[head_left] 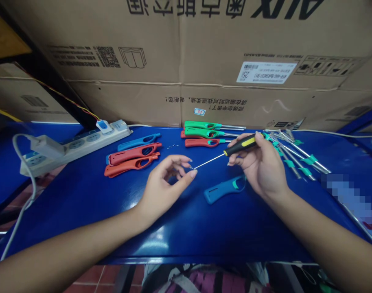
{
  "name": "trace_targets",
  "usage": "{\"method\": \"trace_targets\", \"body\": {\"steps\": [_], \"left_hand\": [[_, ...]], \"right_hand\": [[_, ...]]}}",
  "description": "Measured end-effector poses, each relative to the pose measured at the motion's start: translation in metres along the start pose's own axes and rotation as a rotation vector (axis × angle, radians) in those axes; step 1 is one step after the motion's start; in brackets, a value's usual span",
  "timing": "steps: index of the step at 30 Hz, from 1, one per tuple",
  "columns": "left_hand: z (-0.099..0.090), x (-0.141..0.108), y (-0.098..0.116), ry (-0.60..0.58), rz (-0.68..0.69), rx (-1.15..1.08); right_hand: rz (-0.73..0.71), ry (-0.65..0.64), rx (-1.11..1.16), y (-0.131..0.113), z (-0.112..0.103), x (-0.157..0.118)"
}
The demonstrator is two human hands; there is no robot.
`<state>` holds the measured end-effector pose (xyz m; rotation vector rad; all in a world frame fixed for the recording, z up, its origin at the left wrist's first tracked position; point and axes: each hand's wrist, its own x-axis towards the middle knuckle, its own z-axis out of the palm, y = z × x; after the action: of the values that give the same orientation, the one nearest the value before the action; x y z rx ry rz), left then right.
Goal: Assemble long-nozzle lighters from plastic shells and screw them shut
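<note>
My right hand [262, 167] grips a screwdriver [242, 145] with a black and yellow handle, its thin shaft pointing left. At the shaft's tip, the thumb and fingers of my left hand [167, 175] pinch a tiny metal piece, probably a screw, too small to make out fully. A blue lighter casing [224, 190] with a green trigger lies on the table below my right hand. Several small screws [173, 146] rest on the table beyond my left hand.
Blue and red lighter casings [134, 154] are stacked at the left. Green and red lighters [202, 133] with metal tubes lie at the back. Metal rods with green parts [296, 154] are piled at right. A power strip [82, 142] and a large cardboard box [143, 97] border the blue table.
</note>
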<state>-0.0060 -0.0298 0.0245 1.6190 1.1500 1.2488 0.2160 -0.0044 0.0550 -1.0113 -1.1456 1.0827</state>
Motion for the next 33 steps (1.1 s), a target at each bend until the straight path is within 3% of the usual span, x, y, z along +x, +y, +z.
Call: {"method": "trace_targets", "body": {"steps": [3, 7, 13, 18, 21, 33], "left_hand": [[0.001, 0.000, 0.000, -0.113, -0.137, -0.074], [0.001, -0.002, 0.004, -0.093, -0.144, -0.072], [-0.002, -0.001, 0.002, -0.122, 0.049, 0.107], [-0.004, -0.001, -0.005, -0.204, 0.392, 0.271], [-0.006, -0.001, -0.008, -0.235, 0.528, 0.331], [-0.007, 0.001, -0.013, -0.328, 0.581, 0.432]], "right_hand": [[0.008, -0.001, 0.005, -0.003, 0.001, -0.002], [0.013, -0.033, 0.012, -0.003, 0.002, -0.004], [-0.043, 0.059, 0.008, -0.005, 0.000, -0.003], [-0.072, -0.032, 0.081, -0.005, 0.001, -0.005], [-0.117, -0.085, 0.095, -0.003, 0.002, -0.008], [-0.173, -0.147, 0.064, -0.003, 0.000, -0.012]]}}
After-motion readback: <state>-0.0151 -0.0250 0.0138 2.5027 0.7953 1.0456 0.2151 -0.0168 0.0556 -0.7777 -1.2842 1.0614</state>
